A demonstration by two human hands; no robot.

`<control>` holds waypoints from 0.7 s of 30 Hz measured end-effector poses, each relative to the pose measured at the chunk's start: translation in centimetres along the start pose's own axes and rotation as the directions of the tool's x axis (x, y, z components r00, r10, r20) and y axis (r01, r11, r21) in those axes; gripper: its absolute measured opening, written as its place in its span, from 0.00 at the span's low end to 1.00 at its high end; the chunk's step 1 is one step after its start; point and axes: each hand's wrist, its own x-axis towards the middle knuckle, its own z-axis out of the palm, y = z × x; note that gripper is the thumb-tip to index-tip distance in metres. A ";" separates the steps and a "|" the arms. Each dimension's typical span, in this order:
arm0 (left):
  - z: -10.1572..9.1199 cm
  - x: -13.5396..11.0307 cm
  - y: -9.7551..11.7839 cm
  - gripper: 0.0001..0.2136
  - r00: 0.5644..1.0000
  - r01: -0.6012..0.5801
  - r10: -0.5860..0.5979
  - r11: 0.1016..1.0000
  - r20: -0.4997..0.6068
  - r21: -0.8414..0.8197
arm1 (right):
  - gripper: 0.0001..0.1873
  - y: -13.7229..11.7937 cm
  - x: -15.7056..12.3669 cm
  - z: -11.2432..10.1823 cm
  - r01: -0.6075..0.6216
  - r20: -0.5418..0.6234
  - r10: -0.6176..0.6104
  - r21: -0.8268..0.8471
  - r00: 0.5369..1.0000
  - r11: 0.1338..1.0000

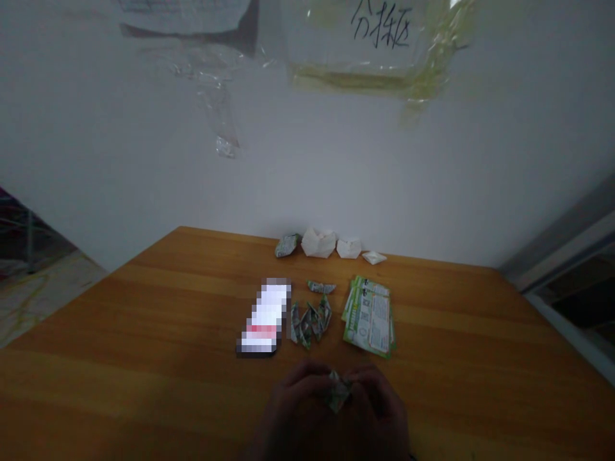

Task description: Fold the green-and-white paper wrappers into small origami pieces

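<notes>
Near the front of the wooden table, my left hand (302, 398) and my right hand (379, 400) pinch a small folded piece of printed paper (339, 392) between them. The piece is green and grey, with a pointed lower end. Fingers of both hands cover its side edges. Just beyond my hands lies a group of folded paper pieces (311, 322) of similar print, pointed and set side by side. One more folded paper strip (321, 287) lies behind them. To the right is a stack of green and white printed leaflets (369, 317).
A phone (265, 317), its screen blurred out, lies left of the folded pieces on the wooden table (158, 307). Along the wall stand a crumpled-looking printed paper shape (287, 245) and several white folded paper shapes (318, 242). A taped sign (365, 38) hangs above.
</notes>
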 end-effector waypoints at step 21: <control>0.3 -0.4 0.3 0.05 0.967 0.215 -0.201 0.974 -0.159 0.072 | 0.11 -0.3 0.2 -1.0 0.128 0.189 -0.091 -0.192 0.978 0.973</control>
